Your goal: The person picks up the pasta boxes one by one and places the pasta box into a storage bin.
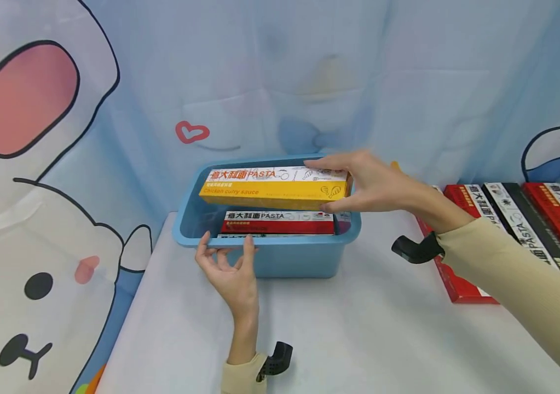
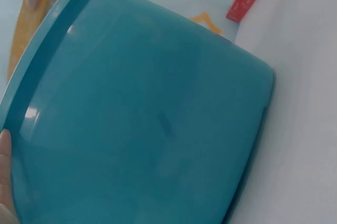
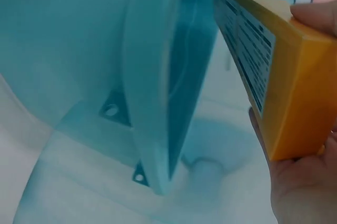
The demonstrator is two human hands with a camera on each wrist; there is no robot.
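Above the glossy, round-cornered bin (image 1: 296, 261) hangs an oblong yellow carton (image 1: 270, 189).

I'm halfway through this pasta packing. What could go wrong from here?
The right hand holds the yellow pasta box only by one end, so its far end might dip or the box might slip.
If lowered carelessly, it could catch on the red pasta box inside the blue bin.
The left hand is at the bin's near rim; pressing hard there might tip it.
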